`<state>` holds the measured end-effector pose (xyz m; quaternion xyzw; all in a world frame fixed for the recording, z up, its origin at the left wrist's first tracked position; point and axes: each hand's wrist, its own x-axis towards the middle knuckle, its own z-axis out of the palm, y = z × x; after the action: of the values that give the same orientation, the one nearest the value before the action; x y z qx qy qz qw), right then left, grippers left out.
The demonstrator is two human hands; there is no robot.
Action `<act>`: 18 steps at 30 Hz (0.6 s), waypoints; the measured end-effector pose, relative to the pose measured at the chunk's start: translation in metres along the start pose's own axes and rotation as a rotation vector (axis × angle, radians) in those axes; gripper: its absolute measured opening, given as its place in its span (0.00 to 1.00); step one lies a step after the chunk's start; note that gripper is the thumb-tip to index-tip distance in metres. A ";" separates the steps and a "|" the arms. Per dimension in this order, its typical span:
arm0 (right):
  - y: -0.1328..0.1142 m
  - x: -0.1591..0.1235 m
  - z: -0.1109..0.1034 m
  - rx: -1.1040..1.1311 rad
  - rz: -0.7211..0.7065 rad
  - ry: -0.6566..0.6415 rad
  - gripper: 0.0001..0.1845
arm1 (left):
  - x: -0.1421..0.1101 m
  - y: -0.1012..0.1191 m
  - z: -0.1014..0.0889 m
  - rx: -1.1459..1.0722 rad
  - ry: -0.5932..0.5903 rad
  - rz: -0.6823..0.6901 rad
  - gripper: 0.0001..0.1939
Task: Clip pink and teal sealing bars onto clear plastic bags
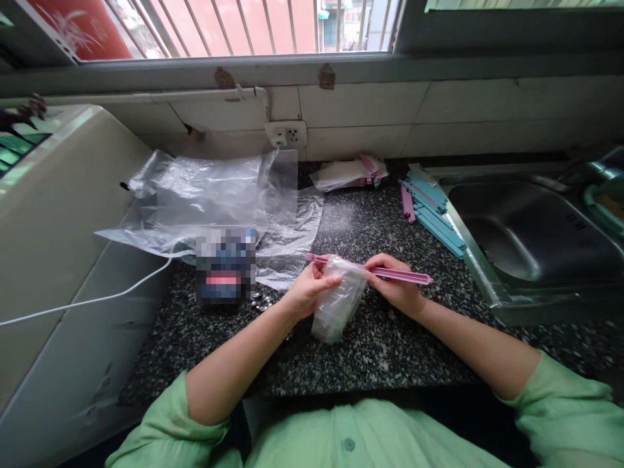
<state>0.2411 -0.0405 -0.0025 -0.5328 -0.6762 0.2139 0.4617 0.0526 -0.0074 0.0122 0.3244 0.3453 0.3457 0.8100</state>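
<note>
My left hand (312, 289) is closed around a folded transparent plastic bag (336, 302), its thumb lying over the front. A long pink bag clip (402, 274) crosses the top of the bag, sticking out to both sides. The fingers of my right hand (397, 289) pinch this clip just right of the bag. Whether the clip is closed over the plastic I cannot tell. Both hands are above the dark speckled counter (390, 354). Small shiny round pieces (260, 301) lie left of my left forearm.
Large plastic sheets (209, 188) cover the back left, with a blurred device (225, 270) and white cable (121, 292) before them. Several teal clips (433, 224) and pink clips (407, 203) lie beside the steel sink (492, 286). Another bagged bundle (348, 173) sits near the wall.
</note>
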 end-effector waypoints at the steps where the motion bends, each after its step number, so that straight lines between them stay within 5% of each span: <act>1: -0.001 0.000 0.000 0.005 0.007 -0.006 0.06 | 0.000 0.001 0.000 0.000 -0.002 0.007 0.25; 10: -0.004 -0.001 0.000 0.031 0.080 0.006 0.09 | 0.004 0.005 -0.005 0.018 0.151 0.070 0.27; 18: 0.003 0.004 -0.002 -0.012 0.142 0.087 0.11 | 0.004 -0.001 -0.004 0.032 0.142 0.105 0.31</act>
<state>0.2442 -0.0365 -0.0026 -0.5910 -0.6172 0.2188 0.4712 0.0521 -0.0043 0.0078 0.3296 0.3900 0.4041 0.7589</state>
